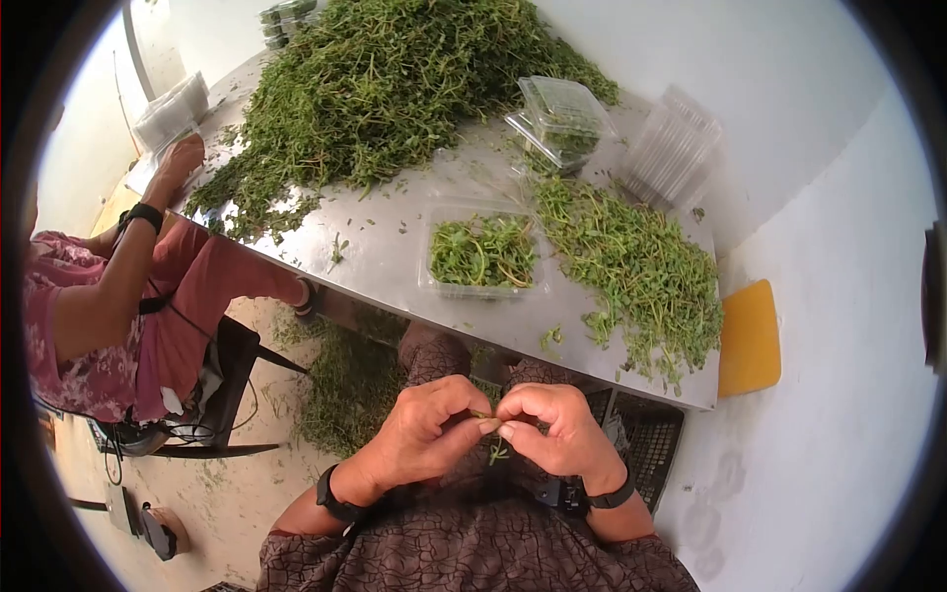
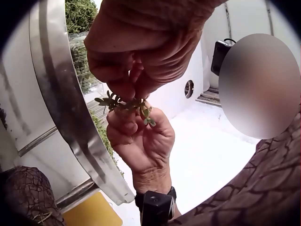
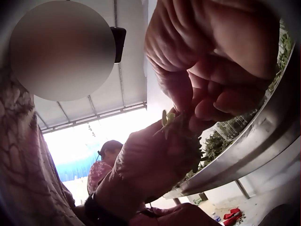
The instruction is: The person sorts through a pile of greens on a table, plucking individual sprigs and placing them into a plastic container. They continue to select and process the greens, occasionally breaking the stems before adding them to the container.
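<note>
Above the lap, just off the table's front edge, my two hands meet fingertip to fingertip. Between thumb and fingers my left hand (image 1: 434, 426) pinches a small leafy green sprig (image 1: 497, 452). My right hand (image 1: 560, 434) pinches the same sprig from the other side. Its small rounded leaves (image 2: 146, 117) poke out below the fingertips in the left wrist view; most of the stem is hidden by the fingers. Beyond the hands, a clear plastic box (image 1: 483, 290) holds trimmed greens, and a loose heap of sprigs (image 1: 641, 276) lies to its right.
A huge mound of greens (image 1: 375, 89) covers the back of the metal table (image 1: 375, 257). Lidded boxes (image 1: 562, 118) and stacked empty ones (image 1: 673, 148) stand at back right. Another person (image 1: 109, 316) sits at left. A yellow board (image 1: 750, 337) and black crate (image 1: 646, 434) are at right.
</note>
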`<action>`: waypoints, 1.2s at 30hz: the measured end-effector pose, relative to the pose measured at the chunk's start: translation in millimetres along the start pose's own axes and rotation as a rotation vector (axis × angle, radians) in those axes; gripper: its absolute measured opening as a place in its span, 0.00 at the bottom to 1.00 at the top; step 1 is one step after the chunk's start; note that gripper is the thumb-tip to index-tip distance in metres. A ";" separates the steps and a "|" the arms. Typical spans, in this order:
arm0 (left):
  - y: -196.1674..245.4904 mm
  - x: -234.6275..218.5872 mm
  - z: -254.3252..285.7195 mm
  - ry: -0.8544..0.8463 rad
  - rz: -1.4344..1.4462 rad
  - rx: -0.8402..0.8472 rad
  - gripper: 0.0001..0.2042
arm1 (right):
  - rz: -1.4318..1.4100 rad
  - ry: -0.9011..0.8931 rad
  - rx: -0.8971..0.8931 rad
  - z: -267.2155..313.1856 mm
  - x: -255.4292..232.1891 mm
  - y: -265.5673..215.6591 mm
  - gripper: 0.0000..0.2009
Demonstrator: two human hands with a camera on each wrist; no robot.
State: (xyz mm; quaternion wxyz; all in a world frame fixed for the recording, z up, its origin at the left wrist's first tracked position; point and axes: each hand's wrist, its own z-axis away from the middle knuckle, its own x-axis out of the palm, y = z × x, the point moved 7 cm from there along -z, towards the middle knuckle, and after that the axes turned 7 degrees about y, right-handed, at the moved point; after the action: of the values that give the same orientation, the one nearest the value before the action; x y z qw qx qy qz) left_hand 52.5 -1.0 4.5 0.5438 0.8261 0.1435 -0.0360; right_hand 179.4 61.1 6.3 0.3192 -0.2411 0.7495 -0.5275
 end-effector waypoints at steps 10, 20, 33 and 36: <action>6.3 -1.7 -12.3 -0.038 -0.060 0.047 0.05 | 0.318 0.041 -0.187 -10.4 -2.0 -26.3 0.04; 24.8 -5.0 -32.3 0.027 -0.022 0.163 0.05 | 0.377 0.295 -0.270 -24.3 -17.5 -54.4 0.05; 30.8 -56.8 -73.6 0.412 -0.023 0.252 0.05 | 0.067 0.680 -0.055 -48.0 -68.1 -63.5 0.04; 32.1 -60.4 -87.6 0.485 -0.229 0.405 0.08 | 0.106 0.730 -0.089 -68.1 -69.7 -52.3 0.03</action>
State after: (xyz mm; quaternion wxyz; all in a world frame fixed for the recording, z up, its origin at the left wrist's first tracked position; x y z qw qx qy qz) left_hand -4.8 54.8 81.6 0.3109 0.8804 0.3505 0.0730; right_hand 178.2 136.0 87.7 0.0469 -0.0113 0.8476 -0.5285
